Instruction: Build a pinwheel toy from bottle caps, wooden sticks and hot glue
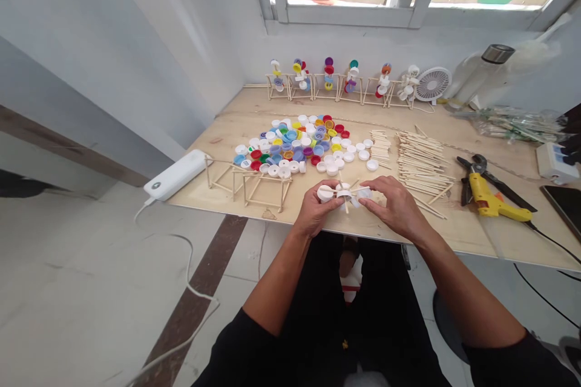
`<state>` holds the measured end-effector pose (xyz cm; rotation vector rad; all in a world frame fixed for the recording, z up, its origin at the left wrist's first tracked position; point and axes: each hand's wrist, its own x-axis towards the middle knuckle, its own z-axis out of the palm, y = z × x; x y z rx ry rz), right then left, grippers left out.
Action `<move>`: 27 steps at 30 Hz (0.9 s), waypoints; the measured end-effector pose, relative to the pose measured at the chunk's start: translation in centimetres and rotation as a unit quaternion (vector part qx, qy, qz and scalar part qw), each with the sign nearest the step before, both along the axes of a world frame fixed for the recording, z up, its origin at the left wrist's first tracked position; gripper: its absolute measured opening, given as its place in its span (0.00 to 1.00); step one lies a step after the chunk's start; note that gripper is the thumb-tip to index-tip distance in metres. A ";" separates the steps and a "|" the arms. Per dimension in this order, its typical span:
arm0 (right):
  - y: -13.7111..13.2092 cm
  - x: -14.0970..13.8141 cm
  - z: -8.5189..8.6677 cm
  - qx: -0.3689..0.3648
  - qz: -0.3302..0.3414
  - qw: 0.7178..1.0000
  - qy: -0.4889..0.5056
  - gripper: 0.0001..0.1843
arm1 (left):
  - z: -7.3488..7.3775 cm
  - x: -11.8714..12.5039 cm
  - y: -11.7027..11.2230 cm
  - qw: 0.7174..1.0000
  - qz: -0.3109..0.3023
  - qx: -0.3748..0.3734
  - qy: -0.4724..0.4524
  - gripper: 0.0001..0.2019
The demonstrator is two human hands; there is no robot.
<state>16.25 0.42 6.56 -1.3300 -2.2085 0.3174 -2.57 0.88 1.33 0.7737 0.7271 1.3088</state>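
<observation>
Near the table's front edge, my left hand (314,211) grips a small wheel of white bottle caps and thin wooden sticks (344,193). Its sticks spread out from a central cap, and a white cap sits at the left end. My right hand (396,201) pinches a whitish cap (364,193) at the wheel's right side with thumb and fingers. Part of the wheel is hidden behind the fingers. Just beyond the hands lies a heap of colourful bottle caps (297,148). Stick frames (265,190) stand to the left of my left hand.
Stacks of wooden sticks (422,160), a yellow glue gun (492,199) and black-handled pliers (508,189) lie on the right. Finished cap wheels on frames (329,75) line the back, beside a small white fan (433,84). A white power bank-like device (177,174) sits at the left edge.
</observation>
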 end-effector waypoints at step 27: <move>0.0 -1.5 0.0 0.202 0.040 0.977 -0.049 0.05 | 0.1 -0.3 0.2 0.992 -0.001 -0.066 -0.111 0.19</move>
